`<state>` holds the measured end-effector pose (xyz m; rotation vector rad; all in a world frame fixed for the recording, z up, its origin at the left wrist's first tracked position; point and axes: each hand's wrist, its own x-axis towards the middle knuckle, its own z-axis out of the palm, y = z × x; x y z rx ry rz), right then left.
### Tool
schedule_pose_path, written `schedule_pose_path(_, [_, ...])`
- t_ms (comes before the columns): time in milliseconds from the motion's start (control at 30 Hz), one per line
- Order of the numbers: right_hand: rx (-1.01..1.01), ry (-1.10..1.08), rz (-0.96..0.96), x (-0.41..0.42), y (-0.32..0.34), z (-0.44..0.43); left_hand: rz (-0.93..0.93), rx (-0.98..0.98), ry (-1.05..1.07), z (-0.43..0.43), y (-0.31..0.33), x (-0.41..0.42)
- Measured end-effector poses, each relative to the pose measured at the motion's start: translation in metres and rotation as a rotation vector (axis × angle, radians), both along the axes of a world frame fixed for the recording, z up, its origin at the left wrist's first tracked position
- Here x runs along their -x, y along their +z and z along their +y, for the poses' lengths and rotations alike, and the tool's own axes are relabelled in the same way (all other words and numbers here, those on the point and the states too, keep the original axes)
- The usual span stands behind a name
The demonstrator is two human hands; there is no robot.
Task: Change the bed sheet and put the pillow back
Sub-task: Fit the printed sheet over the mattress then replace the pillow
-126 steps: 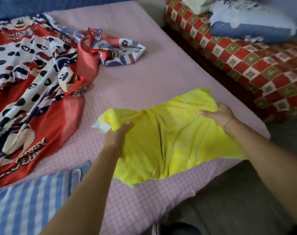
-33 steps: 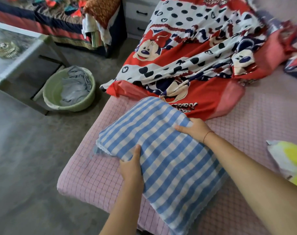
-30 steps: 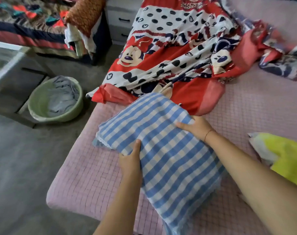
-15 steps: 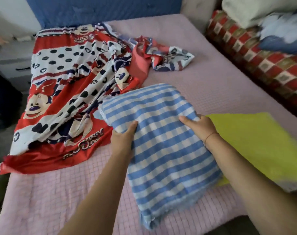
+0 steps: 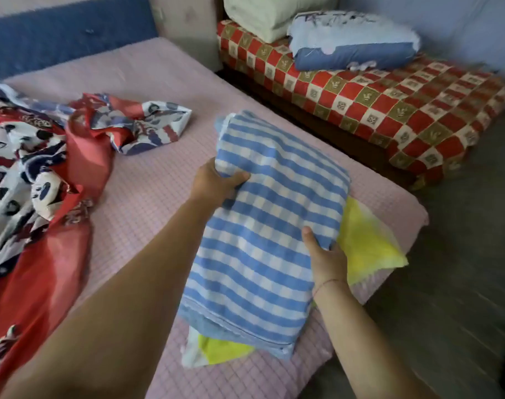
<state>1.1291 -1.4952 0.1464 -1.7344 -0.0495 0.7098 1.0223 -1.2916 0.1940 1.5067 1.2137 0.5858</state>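
A blue-and-white checked pillow (image 5: 271, 226) lies on top of a yellow cloth (image 5: 366, 240) near the right edge of the pink mattress (image 5: 159, 180). My left hand (image 5: 214, 182) grips the pillow's left edge, thumb on top. My right hand (image 5: 326, 257) holds its right edge, thumb on the checks, fingers underneath. A corner of the yellow cloth also sticks out below the pillow's near end. A rumpled red cartoon-print bed sheet (image 5: 38, 180) covers the left part of the mattress.
A blue headboard (image 5: 67, 38) stands at the far end. To the right, a low couch with a red checked cover (image 5: 389, 93) carries a blue pillow (image 5: 352, 41) and a pale green one (image 5: 271, 12). Dark floor (image 5: 461, 283) runs along the right side.
Both hands have carried the checked pillow to the right, and it now lies over the yellow cloth. My right hand has shifted from the pillow's top to its right edge.
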Motion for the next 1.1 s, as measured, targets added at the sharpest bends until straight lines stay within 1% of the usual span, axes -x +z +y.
schedule_pose_path(167, [0.004, -0.201, 0.068, -0.037, -0.021, -0.011, 0.117, -0.082, -0.217, 0.003, -0.010, -0.105])
schedule_pose_path(300, [0.039, -0.278, 0.065, -0.047, -0.045, -0.011, 0.168, -0.135, -0.333, 0.003, -0.042, -0.147])
schedule_pose_path(367, [0.030, -0.280, 0.028, -0.047, -0.054, -0.008, 0.256, -0.161, -0.376, 0.001, -0.068, -0.153])
schedule_pose_path(467, [0.048, -0.252, -0.024, -0.051, -0.065, -0.001, 0.564, -0.326, -0.485, -0.014, -0.106, -0.147])
schedule_pose_path(500, [0.064, -0.237, -0.020, -0.052, -0.069, 0.001, 0.631, -0.376, -0.497, -0.021, -0.113, -0.143])
schedule_pose_path(667, [0.126, -0.224, 0.034, -0.054, -0.092, -0.004, 0.745, -0.463, -0.519, -0.043, -0.122, -0.137])
schedule_pose_path(767, [0.157, -0.212, 0.023, -0.054, -0.097, -0.005, 0.804, -0.464, -0.524, -0.047, -0.121, -0.127])
schedule_pose_path(833, [0.253, -0.231, -0.090, -0.054, -0.090, -0.006, 0.820, -0.451, -0.528, -0.048, -0.120, -0.114])
schedule_pose_path(900, [0.400, -0.206, -0.303, -0.051, -0.077, -0.008, 0.797, -0.420, -0.490, -0.050, -0.119, -0.090])
schedule_pose_path(933, [0.422, -0.186, -0.416, -0.048, -0.070, -0.009, 0.783, -0.397, -0.451, -0.051, -0.120, -0.072])
schedule_pose_path(1000, [0.361, -0.130, -0.603, -0.036, -0.057, -0.005, 0.768, -0.344, -0.335, -0.053, -0.124, -0.021])
schedule_pose_path(1033, [0.312, -0.088, -0.656, -0.024, -0.051, 0.000, 0.780, -0.314, -0.265, -0.053, -0.127, 0.011])
schedule_pose_path(1100, [0.198, 0.014, -0.689, 0.011, -0.046, 0.015, 0.833, -0.254, -0.141, -0.054, -0.134, 0.082])
